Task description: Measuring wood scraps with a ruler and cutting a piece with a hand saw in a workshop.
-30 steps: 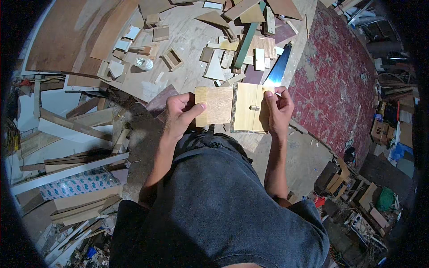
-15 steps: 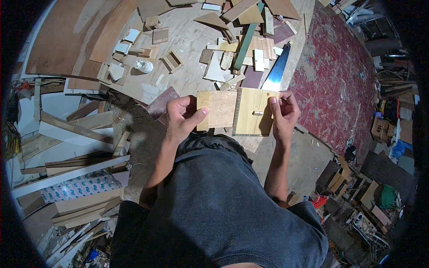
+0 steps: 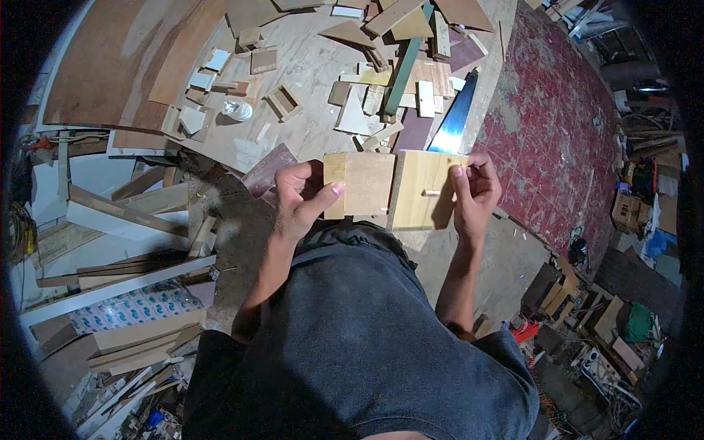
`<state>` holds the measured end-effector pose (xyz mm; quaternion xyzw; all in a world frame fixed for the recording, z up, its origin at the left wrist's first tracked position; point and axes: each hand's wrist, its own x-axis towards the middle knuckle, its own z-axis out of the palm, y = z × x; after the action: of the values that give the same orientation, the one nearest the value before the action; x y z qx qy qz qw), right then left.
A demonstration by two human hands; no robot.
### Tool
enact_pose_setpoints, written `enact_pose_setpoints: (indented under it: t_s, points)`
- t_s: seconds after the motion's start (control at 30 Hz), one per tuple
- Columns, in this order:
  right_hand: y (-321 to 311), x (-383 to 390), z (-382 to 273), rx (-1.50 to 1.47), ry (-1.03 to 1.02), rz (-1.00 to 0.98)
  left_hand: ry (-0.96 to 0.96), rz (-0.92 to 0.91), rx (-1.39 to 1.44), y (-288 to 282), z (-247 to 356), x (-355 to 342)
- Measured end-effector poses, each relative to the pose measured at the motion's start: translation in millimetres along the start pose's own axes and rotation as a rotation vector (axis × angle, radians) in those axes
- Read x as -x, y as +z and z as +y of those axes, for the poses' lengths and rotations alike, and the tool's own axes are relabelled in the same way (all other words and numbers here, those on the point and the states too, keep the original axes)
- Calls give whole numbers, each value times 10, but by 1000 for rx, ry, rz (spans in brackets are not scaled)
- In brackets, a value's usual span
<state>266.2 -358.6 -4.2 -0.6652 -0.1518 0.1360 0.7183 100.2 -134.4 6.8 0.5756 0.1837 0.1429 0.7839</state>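
My left hand (image 3: pixel 308 198) pinches the left end of a small wooden board (image 3: pixel 367 183), thumb on its face. My right hand (image 3: pixel 475 194) grips the right edge of a pale yellow wooden board (image 3: pixel 422 172) with a short peg-like knob (image 3: pixel 430 192) on its face. The two boards are held side by side over the near edge of the worktable (image 3: pixel 246 66), with a narrow gap between them. A handsaw with a blue-looking blade (image 3: pixel 453 117) lies just beyond the right board.
Wood offcuts (image 3: pixel 350 108), a small open wooden box (image 3: pixel 283 101) and a white container (image 3: pixel 236 110) cover parts of the table. Large sheets (image 3: pixel 110 51) sit at upper left. Timber scraps (image 3: pixel 125 205) pile at left. A dirty red panelled surface (image 3: pixel 543 132) and clutter (image 3: pixel 631 213) are at right.
Both hands have moved slightly right and toward my body with their boards. The right hand has moved further right, so the boards now stand a little further apart.
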Motion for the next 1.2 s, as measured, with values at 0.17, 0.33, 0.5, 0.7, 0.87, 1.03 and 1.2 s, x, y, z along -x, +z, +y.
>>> enact_pose_setpoints:
  t_s: [0.17,0.33,0.5,0.7,0.87,1.03,1.2]
  points:
    - [134,155,-643,69,-92,52,-63,-57,217,-125,-101,-8]
    - [291,200,-933,140,-39,36,-64,-72,338,-49,-86,-23]
    - [340,208,-863,133,-33,55,-57,-92,283,-40,-36,-55]
    - [365,153,-585,138,22,35,-8,-51,0,148,54,-30]
    - [358,149,-429,144,21,101,-29,-40,-25,173,62,22]
    - [391,119,-364,125,59,150,-45,-6,-37,253,108,40]
    - [422,96,-300,32,54,135,18,-43,-76,256,111,40]
